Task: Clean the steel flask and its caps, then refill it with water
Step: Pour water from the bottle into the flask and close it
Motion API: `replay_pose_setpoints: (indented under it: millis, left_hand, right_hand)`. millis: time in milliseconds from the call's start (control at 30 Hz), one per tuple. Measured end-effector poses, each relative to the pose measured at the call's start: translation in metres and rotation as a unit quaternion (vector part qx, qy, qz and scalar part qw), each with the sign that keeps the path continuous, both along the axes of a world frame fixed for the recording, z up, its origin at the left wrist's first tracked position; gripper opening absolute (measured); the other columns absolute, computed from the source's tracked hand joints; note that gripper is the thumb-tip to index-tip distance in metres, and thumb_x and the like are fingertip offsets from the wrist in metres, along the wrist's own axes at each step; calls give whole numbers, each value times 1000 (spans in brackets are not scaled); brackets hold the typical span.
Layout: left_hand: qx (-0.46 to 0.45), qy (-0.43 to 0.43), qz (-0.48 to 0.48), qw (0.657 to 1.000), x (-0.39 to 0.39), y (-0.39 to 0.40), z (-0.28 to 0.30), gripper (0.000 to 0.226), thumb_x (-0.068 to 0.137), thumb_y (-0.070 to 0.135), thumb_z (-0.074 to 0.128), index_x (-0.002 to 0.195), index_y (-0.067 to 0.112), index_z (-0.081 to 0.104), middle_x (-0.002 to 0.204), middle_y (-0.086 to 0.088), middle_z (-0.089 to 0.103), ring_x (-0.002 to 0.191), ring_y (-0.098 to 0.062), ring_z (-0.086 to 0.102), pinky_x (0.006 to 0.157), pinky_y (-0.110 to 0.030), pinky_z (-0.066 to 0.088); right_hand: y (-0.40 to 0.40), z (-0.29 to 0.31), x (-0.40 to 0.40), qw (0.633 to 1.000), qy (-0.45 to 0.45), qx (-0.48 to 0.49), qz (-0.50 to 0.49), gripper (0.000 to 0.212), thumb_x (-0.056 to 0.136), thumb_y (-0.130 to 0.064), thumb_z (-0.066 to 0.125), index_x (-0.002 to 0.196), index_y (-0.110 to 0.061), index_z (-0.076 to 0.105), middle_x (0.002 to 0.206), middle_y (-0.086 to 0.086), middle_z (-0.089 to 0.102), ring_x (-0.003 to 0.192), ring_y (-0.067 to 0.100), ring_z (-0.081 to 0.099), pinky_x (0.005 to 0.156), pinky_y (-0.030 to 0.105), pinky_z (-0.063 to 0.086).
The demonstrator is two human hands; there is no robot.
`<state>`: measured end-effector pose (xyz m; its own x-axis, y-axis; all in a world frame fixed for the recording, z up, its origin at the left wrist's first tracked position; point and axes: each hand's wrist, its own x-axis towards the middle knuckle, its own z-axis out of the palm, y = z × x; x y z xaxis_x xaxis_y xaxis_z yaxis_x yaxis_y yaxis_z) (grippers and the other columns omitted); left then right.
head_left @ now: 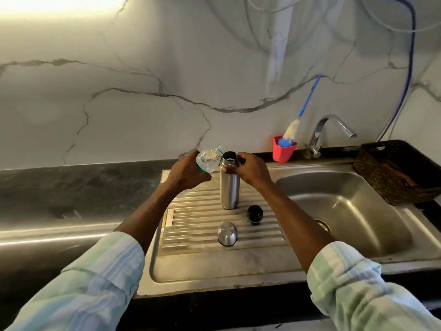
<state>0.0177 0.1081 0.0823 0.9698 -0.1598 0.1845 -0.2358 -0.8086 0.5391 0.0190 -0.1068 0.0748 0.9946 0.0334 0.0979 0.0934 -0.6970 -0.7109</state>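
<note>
Past the steel cap point(227, 234), right hand point(253, 168) grips the flask point(229, 187), left hand point(188, 172) grips the plastic bottle point(210, 160); refilling, needing mouth-to-mouth alignment.

My right hand point(250, 169) is gripping brushed steel flask point(229, 187), smooth; my left hand point(187, 172) is holding clear crinkly plastic bottle point(210, 160). Nearer me: shiny steel cap point(227, 234), glossy blk plastic cap point(255, 213), ribbed steel drainboard point(191, 223).
</note>
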Motion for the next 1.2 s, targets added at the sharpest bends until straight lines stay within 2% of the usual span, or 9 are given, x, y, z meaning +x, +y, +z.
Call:
replay_pose_setpoints:
  millis: [67, 200, 367, 500, 633, 733, 833, 1067, 1200]
  left_hand:
    - [26, -1, 5, 1000, 4, 1, 3, 68, 70, 33, 87, 125, 12, 54, 114, -12, 67, 94, -27, 64, 80, -42, 59]
    - [79, -13, -12, 997, 7, 0, 7, 65, 73, 33, 86, 124, 10, 52, 113, -12, 66, 90, -23, 59, 72, -31, 52]
    - [145, -11, -24, 989, 8, -2, 15, 62, 73, 35, 84, 121, 12, 51, 109, -11, 67, 88, -24, 61, 67, -31, 54]
    - [186, -6, -24, 982, 8, -3, 21, 63, 75, 34, 82, 124, 11, 49, 112, -12, 66, 91, -27, 63, 71, -36, 58]
    - [214, 2, -18, 977, 11, -4, 26, 64, 78, 33, 80, 127, 11, 47, 113, -12, 65, 92, -27, 62, 69, -32, 53]
    - [244, 4, -17, 970, 13, -5, 32, 65, 79, 33, 79, 130, 12, 45, 115, -12, 64, 97, -28, 62, 77, -37, 55]
    - [269, 2, -20, 963, 15, -6, 37, 66, 80, 32, 79, 132, 12, 43, 114, -11, 63, 97, -27, 61, 80, -36, 52]
    - [294, 6, -16, 956, 17, -9, 45, 68, 81, 29, 78, 136, 14, 41, 118, -10, 63, 100, -27, 61, 80, -33, 48]
    - [309, 4, -19, 951, 18, -11, 50, 65, 81, 25, 78, 134, 14, 42, 115, -9, 63, 95, -24, 59, 80, -32, 47]
  right_hand:
    - [1, 1, 3, 1000, 0, 3, 12, 74, 65, -61, 79, 121, -15, 65, 111, 4, 71, 102, 21, 64, 82, 33, 53]
    - [3, -4, 6, 999, -23, 10, 26, 64, 71, -56, 78, 118, -14, 66, 107, 4, 72, 98, 20, 65, 76, 29, 50]
    - [3, -11, 10, 999, -45, 7, 23, 61, 75, -54, 76, 119, -13, 66, 104, 4, 73, 93, 18, 66, 71, 26, 50]
    - [1, -11, 11, 999, -42, 14, 31, 63, 75, -54, 76, 122, -14, 65, 105, 4, 72, 92, 17, 65, 69, 24, 48]
    - [0, -9, 9, 998, -45, 18, 39, 60, 76, -53, 75, 121, -15, 65, 104, 3, 72, 93, 16, 65, 67, 23, 44]
    - [-1, -10, 8, 998, -43, 22, 45, 61, 77, -52, 75, 123, -14, 63, 108, 4, 71, 93, 14, 63, 69, 23, 46]
    - [-2, -12, 9, 997, -46, 27, 50, 60, 78, -51, 75, 124, -14, 63, 108, 4, 71, 95, 16, 65, 69, 22, 47]
    - [-3, -15, 12, 996, -49, 41, 58, 58, 77, -52, 75, 121, -16, 64, 103, 1, 72, 92, 16, 66, 75, 34, 58]
    - [-4, -14, 12, 996, -53, 46, 59, 56, 77, -51, 75, 120, -17, 65, 100, 0, 72, 85, 10, 63, 69, 26, 55]
